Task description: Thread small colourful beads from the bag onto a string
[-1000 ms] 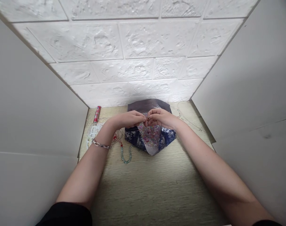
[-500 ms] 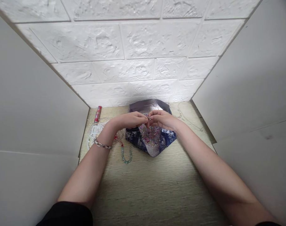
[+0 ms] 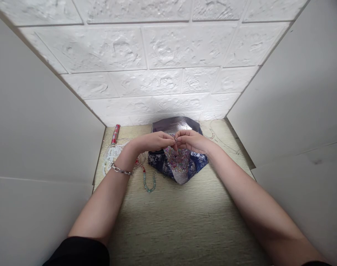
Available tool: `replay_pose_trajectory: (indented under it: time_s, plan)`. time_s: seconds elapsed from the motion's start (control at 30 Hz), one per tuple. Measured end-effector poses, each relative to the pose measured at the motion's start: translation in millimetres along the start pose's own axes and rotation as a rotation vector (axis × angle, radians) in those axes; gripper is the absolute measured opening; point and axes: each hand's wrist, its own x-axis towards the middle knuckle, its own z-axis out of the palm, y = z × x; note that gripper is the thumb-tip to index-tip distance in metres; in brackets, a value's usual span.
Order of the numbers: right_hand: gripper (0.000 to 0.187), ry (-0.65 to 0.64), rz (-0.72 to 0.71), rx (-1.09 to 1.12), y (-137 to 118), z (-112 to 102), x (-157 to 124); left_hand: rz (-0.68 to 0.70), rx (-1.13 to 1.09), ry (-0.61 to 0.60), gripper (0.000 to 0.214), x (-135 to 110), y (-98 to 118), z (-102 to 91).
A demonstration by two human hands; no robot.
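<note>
Two hands: your left hand (image 3: 154,142) and right hand (image 3: 191,140) meet fingertip to fingertip, just above the open pouch (image 3: 177,157).
Left hand state: fingers curled shut in a pinch on something tiny at the point where the two hands meet; it is too small to name, perhaps a bead or the end of a thread.
Right hand state: likewise closed in a pinch on the same small thing, thumb and forefinger pressed toward your left fingertips.
Work piece: it sits between your fingertips, touching both hands, directly over the pile of beads (image 3: 179,162).
Under your hands: the pouch lies spread on the table (image 3: 185,221), blue patterned cloth outside, pale lining inside, with the mixed-colour beads heaped in it.
Beside your left wrist: a green bead strand (image 3: 148,183) lies just past the wrist with its metal bracelet (image 3: 120,170), and pale bead strands (image 3: 110,159) lie farther out on that side.
Beyond your left hand: a small red tube (image 3: 115,134) rests near the wall.
Step in hand: by the look of it, you are fitting or threading one small piece, fine fingertip work.
Next move calls for: steady hands held close over the pouch, a light pinch, and a clear view of the piece, so that anything dropped falls back among the beads.
</note>
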Motion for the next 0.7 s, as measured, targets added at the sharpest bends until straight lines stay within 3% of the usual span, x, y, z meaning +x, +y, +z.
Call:
replay_pose_trajectory:
  time_s: [0.3,0.7]
  plan:
    - [0.003,0.03,0.028,-0.026,0.7,0.4,0.6,-0.024,0.009,0.022,0.032,0.2,1.5,1.6]
    - [0.005,-0.02,0.0,0.005,4.7,-0.9,1.5,-0.019,-0.011,0.028,0.033,1.7,-1.4,2.0]
